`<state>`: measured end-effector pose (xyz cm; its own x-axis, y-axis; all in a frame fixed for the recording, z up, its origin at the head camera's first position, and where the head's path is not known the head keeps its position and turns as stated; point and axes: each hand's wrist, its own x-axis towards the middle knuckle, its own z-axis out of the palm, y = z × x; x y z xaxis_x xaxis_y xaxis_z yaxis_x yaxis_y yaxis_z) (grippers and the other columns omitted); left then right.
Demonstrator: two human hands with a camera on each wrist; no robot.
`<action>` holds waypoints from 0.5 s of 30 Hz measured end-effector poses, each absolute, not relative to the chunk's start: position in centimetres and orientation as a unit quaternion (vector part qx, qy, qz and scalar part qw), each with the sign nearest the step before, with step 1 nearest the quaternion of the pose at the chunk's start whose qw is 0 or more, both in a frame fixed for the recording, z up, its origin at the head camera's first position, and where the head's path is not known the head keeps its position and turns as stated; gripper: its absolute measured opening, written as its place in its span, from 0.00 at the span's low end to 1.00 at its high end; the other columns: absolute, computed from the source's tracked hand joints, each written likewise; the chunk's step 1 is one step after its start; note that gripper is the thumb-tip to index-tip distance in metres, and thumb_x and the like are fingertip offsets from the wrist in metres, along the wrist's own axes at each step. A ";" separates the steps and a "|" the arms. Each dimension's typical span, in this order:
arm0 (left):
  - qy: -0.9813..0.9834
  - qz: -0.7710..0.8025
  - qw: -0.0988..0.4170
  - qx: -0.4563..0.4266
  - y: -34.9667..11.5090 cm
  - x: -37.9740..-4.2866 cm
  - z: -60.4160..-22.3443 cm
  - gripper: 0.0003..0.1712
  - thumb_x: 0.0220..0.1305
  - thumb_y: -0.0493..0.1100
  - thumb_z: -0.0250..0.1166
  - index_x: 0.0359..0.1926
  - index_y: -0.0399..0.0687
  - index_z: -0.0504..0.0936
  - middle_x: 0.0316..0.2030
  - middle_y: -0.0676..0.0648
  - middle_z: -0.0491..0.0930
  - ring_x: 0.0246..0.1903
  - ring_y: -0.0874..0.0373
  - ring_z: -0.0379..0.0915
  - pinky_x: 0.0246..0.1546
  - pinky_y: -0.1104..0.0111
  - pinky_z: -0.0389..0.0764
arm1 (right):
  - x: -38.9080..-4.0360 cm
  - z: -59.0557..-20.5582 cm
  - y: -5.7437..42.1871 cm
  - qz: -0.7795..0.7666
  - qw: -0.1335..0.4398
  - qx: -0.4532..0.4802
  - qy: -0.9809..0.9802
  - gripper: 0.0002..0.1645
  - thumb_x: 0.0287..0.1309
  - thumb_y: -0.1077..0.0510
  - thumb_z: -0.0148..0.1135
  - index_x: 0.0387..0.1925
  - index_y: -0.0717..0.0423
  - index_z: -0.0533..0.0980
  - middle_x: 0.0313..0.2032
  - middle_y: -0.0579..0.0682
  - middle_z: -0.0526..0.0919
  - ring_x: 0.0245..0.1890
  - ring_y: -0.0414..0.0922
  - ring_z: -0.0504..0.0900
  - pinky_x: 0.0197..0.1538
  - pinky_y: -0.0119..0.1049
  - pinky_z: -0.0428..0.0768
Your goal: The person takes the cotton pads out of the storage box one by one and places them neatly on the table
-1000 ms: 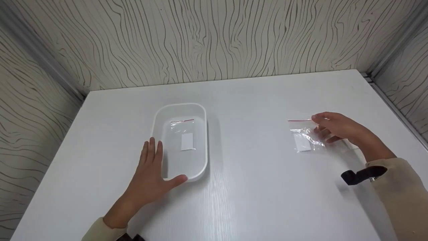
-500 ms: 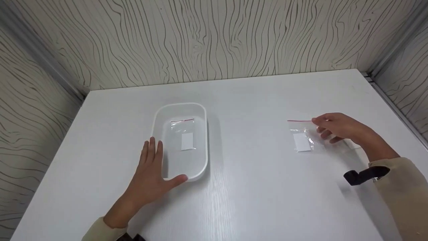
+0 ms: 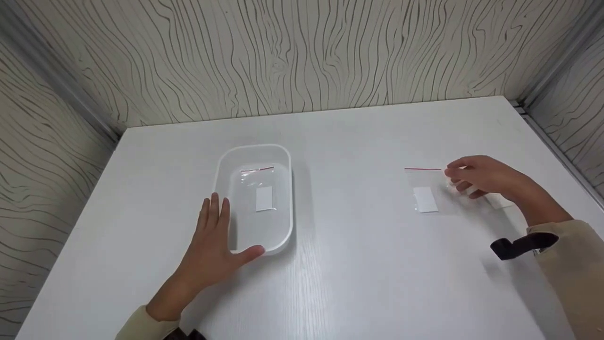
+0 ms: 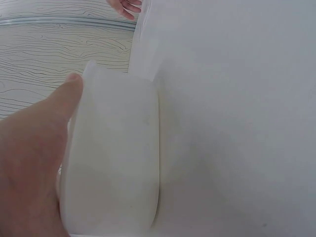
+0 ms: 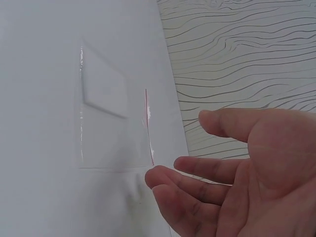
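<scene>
Bag lies free as the right hand eases off, empty fingers loosely parted, the left hand spread against the tray.

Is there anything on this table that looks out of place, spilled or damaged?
Nothing stands out. The white tray stands upright touching the left hand, with one clear bag inside; another clear bag lies flat near the right hand. No spill or tear shows; a pale piece beside that wrist is partly hidden.
</scene>
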<state>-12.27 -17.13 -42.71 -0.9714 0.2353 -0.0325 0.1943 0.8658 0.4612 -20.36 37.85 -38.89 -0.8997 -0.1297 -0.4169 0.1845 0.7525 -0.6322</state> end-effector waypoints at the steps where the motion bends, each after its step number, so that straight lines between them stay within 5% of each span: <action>1: 0.965 0.234 0.044 0.112 -17.1 -12.3 -42.7 0.76 0.52 0.81 0.63 0.79 0.32 0.43 0.80 0.34 0.32 0.78 0.36 0.23 0.73 0.43 0.50 | -20.3 -38.8 37.8 -0.351 0.223 0.015 0.909 0.41 0.77 0.44 0.50 0.71 0.76 0.58 0.60 0.75 0.74 0.55 0.59 0.81 0.42 0.36 0.84; 15: 0.964 0.236 0.050 0.110 -17.2 -12.4 -42.7 0.76 0.52 0.81 0.64 0.79 0.32 0.42 0.80 0.34 0.31 0.78 0.37 0.22 0.73 0.42 0.50 | -19.8 -38.1 37.3 -0.382 0.201 0.007 0.902 0.37 0.76 0.47 0.54 0.72 0.69 0.62 0.63 0.68 0.75 0.54 0.54 0.82 0.47 0.35 0.84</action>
